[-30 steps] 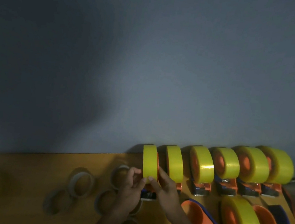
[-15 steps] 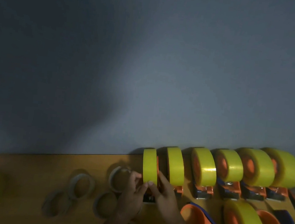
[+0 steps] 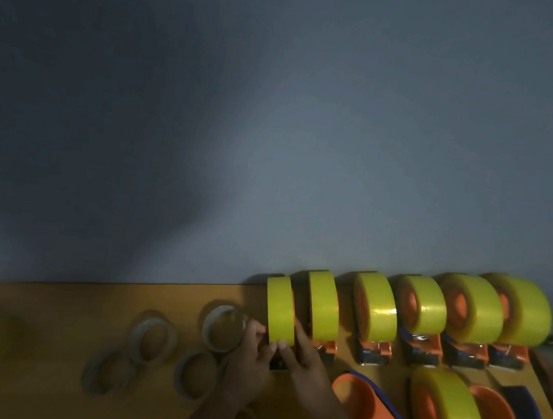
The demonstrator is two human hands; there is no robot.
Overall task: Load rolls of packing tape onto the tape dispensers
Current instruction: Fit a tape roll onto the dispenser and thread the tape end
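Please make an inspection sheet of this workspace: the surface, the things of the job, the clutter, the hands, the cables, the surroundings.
Surface: wooden table, dimly lit.
Job's things: six loaded dispensers in a row by the wall, yellow rolls upright; the leftmost roll is being handled. In front, one more yellow roll on an orange dispenser and an unloaded orange dispenser.
Clutter: several empty tape cores left of the hands.
Hands: left hand and right hand both touch the leftmost roll's lower edge.
Cables: nothing seen.
Surroundings: plain grey wall.
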